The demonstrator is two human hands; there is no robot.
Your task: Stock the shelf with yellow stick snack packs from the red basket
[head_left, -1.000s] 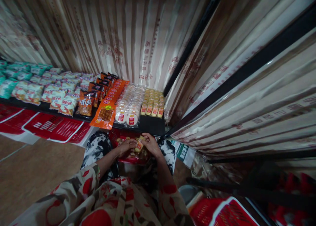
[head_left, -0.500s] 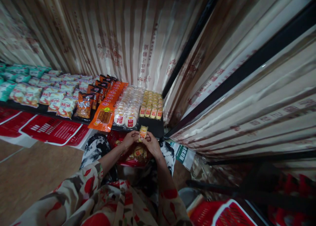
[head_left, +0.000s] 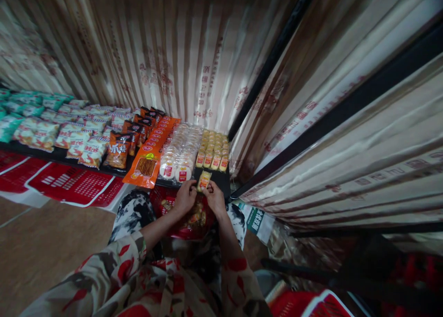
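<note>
A small yellow snack packet (head_left: 204,180) with an orange-red label is held upright at the front edge of the black shelf (head_left: 219,181). My right hand (head_left: 215,199) pinches its lower right side between thumb and fingers. On the other side, my left hand (head_left: 186,198) is closed with its fingertips at the packet's left edge. Just beyond stand rows of matching yellow packets (head_left: 212,151). Below my hands, a red basket (head_left: 162,197) between my knees contains more of these packets, partly hidden by my forearms.
Left of the yellow packets lie clear-wrapped round white crackers (head_left: 182,155), an orange bag of sticks (head_left: 145,164), brown-orange snack bags (head_left: 119,148), white bags (head_left: 93,148) and green bags (head_left: 12,125). Pleated curtain (head_left: 173,54) and black poles (head_left: 270,68) border the shelf.
The yellow packet has moved slightly right and forward, onto the shelf's front edge. My left hand has shifted to the packet's side, and the view has tilted a little.
</note>
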